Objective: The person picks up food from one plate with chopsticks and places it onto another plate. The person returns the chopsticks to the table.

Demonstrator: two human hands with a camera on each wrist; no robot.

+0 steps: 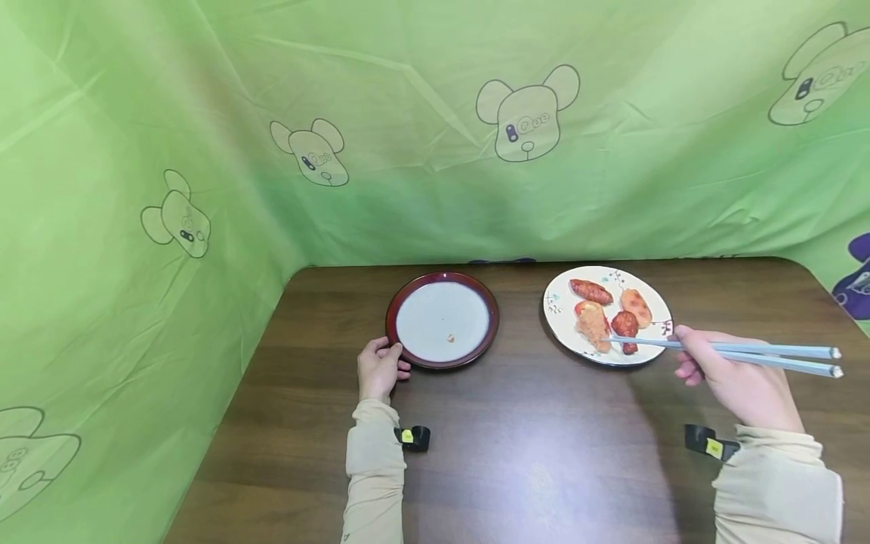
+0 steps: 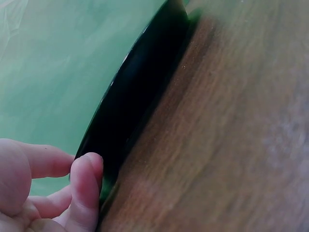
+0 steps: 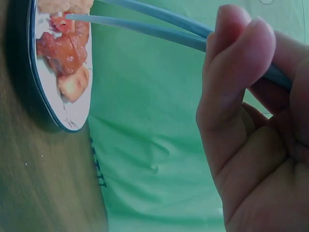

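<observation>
My left hand (image 1: pixel 381 370) pinches the near left rim of a round plate (image 1: pixel 435 313) with a dark red border and pale centre. In the left wrist view, thumb and finger meet at the edge of this plate (image 2: pixel 130 92), whose underside looks black. A small crumb (image 1: pixel 451 338) lies on it. My right hand (image 1: pixel 744 385) grips light blue chopsticks (image 1: pixel 788 350), pointing left over a white patterned plate (image 1: pixel 560 325). Their tips overlap a breaded tan piece of food (image 1: pixel 594 323). Beside it lie a small glazed drumstick (image 1: pixel 624 323), a browned wing-like piece (image 1: pixel 591 292) and a flat golden piece (image 1: pixel 636 306).
Both plates stand toward the back of a brown wooden table (image 1: pixel 530 423). A green cloth (image 1: pixel 421 204) printed with bear heads hangs behind the table and along its left side. Each wrist wears a black strap camera, the left one (image 1: pixel 420 438) above the table.
</observation>
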